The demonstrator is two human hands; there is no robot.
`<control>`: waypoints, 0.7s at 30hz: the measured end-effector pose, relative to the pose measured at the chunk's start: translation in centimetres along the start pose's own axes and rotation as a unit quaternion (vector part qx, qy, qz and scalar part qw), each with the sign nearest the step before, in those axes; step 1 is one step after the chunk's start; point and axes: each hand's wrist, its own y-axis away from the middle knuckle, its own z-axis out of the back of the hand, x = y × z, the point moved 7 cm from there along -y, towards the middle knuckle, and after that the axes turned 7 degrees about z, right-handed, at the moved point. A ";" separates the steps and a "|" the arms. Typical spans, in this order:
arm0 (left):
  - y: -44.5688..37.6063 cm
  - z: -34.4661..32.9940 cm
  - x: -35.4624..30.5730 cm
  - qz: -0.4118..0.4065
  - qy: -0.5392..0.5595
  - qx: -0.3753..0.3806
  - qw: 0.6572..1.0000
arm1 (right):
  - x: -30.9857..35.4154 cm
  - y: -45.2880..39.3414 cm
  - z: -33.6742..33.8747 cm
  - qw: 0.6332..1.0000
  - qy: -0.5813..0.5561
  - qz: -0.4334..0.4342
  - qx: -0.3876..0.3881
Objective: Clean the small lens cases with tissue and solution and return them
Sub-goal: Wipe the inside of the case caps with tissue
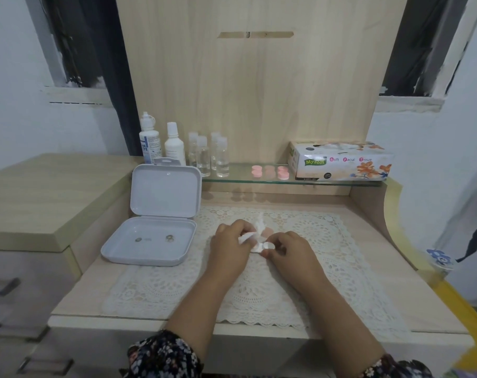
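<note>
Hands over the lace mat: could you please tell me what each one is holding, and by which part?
The left hand grips a crumpled tissue around its lower end. The right hand pinches a small white lens case by its edge.

Single head-mounted wide-angle view, looking forward and down from the wearer's position at the front edge of a dressing table (368, 241). Both forearms enter from the bottom edge. The glass shelf (240, 180) and wooden back panel (259, 91) lie beyond, walls bowed at the sides.
</note>
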 end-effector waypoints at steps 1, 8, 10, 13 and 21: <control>-0.1 0.7 -0.1 -0.008 0.028 -0.030 0.999 | 0.1 0.1 0.1 1.000 -0.011 -0.001 -0.005; 1.1 -1.5 -1.9 -0.121 -0.079 0.050 0.988 | 1.1 0.8 0.7 0.998 -0.047 0.015 -0.029; 0.8 -0.9 -1.6 -0.079 -0.044 0.040 0.995 | 1.1 0.8 0.7 0.998 -0.053 0.006 -0.031; 0.4 -0.6 -0.9 -0.061 -0.055 0.019 0.996 | 0.9 0.8 0.6 0.998 -0.050 0.002 -0.025; 0.2 -1.4 -1.4 -0.110 -0.177 0.012 0.978 | 0.8 0.8 0.8 0.999 -0.019 0.016 -0.034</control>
